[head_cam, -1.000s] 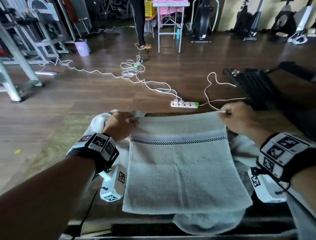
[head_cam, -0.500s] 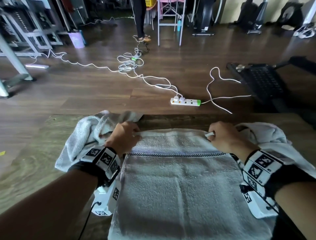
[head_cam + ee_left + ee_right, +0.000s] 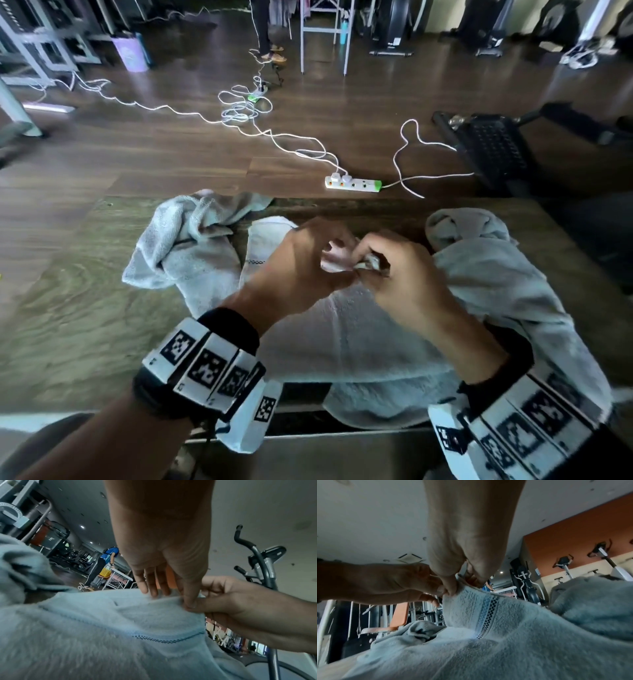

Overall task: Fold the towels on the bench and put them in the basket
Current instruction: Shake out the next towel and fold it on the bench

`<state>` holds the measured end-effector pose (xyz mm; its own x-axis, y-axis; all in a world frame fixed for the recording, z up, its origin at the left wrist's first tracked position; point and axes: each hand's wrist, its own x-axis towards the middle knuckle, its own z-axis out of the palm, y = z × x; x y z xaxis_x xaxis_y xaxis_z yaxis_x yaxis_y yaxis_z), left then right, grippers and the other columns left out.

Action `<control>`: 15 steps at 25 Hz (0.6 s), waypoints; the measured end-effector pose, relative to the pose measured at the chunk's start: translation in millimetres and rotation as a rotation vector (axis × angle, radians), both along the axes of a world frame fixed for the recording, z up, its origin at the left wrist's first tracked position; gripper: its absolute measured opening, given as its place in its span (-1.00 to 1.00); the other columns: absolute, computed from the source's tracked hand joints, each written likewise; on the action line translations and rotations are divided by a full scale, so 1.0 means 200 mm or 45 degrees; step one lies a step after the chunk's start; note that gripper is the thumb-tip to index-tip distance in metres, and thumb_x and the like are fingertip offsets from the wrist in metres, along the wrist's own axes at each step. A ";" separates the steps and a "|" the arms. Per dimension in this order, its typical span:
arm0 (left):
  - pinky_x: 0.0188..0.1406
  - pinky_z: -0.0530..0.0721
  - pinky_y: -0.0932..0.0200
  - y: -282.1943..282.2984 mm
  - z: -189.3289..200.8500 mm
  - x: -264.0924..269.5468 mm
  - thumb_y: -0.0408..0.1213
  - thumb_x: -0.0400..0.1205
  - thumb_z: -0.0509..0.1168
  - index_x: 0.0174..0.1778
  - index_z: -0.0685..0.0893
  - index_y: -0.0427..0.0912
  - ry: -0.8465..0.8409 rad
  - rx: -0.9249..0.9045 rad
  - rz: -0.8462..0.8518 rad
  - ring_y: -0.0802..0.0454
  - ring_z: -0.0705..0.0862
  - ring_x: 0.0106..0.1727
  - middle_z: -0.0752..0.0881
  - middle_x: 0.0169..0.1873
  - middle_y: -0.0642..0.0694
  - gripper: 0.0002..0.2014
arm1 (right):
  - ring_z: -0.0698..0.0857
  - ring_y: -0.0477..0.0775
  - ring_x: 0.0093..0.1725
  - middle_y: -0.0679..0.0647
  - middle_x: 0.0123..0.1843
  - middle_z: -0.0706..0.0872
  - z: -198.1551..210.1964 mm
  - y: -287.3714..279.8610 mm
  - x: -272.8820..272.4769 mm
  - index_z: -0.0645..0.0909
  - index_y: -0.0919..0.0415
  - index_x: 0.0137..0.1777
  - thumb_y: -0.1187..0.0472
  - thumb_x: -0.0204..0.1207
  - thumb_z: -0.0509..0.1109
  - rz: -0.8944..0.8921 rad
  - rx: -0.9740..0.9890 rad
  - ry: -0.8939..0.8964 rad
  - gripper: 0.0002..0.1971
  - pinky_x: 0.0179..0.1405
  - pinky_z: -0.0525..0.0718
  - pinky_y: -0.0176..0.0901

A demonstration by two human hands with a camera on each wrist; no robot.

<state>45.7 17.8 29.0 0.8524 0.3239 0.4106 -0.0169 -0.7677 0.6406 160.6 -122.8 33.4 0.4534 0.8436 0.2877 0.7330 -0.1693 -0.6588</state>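
Note:
A pale grey towel [image 3: 359,342] with a checked stripe lies on the wooden bench [image 3: 85,325] in front of me, its far edge lifted and gathered. My left hand [image 3: 329,255] and right hand [image 3: 366,267] meet over its middle, each pinching a far corner, thumbs touching. The left wrist view shows the left hand [image 3: 171,595] with its thumb on the towel [image 3: 102,635] edge against the right hand [image 3: 231,601]. In the right wrist view the right hand [image 3: 458,584] pinches the towel [image 3: 488,635] corner beside the left hand [image 3: 393,585]. No basket shows near the bench.
A crumpled towel [image 3: 185,246] lies on the bench to the left, another crumpled towel [image 3: 496,274] to the right. Beyond the bench's far edge, a power strip [image 3: 352,183] and white cables lie on the floor. A black machine base [image 3: 489,150] stands at the right.
My hands held the towel's two far corners wide apart; they have now come together at the middle, bringing the corners to meet. The towel's far edge has bunched up.

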 end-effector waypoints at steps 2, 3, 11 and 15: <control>-0.24 0.49 0.38 -0.01 -0.01 0.01 -0.25 0.33 0.66 -0.18 0.72 -0.10 -0.060 0.009 0.044 0.17 0.60 -0.23 0.69 -0.23 0.10 -0.74 | 0.65 -0.30 -0.18 -0.20 -0.17 0.69 0.00 -0.01 -0.01 0.65 0.06 -0.05 0.46 0.38 0.55 -0.031 0.062 -0.014 -0.70 -0.29 0.48 -0.50; -0.24 0.54 0.28 -0.02 -0.01 0.02 -0.23 0.33 0.66 -0.23 0.73 -0.06 -0.048 -0.040 0.034 0.11 0.63 -0.24 0.72 -0.26 0.07 -0.77 | 0.67 -0.28 -0.19 -0.19 -0.18 0.69 0.00 -0.02 0.00 0.61 0.06 0.00 0.45 0.39 0.56 -0.063 0.093 0.037 -0.67 -0.29 0.51 -0.47; -0.29 0.68 0.01 -0.09 -0.06 0.04 -0.23 0.49 0.52 -0.29 0.69 -0.17 -0.056 -0.052 -0.013 0.11 0.74 -0.31 0.76 -0.36 0.03 -0.85 | 0.79 -0.20 0.06 -0.10 0.05 0.84 -0.02 -0.13 -0.01 0.69 0.06 0.24 0.31 0.58 0.47 -0.173 0.125 0.458 -0.73 0.07 0.73 -0.31; -0.25 0.67 0.00 -0.06 -0.06 0.06 -0.20 0.50 0.53 -0.27 0.69 -0.17 -0.089 -0.113 0.009 0.07 0.74 -0.30 0.76 -0.37 0.03 -0.83 | 0.80 -0.25 0.06 -0.12 0.04 0.86 -0.01 -0.12 -0.04 0.78 0.07 0.19 0.25 0.61 0.47 -0.208 0.262 0.515 -0.80 0.06 0.68 -0.44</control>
<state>57.6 5.0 18.0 0.8202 0.3676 0.4383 -0.0586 -0.7082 0.7036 153.5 -145.9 32.3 0.6852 0.6961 0.2141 0.3854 -0.0971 -0.9176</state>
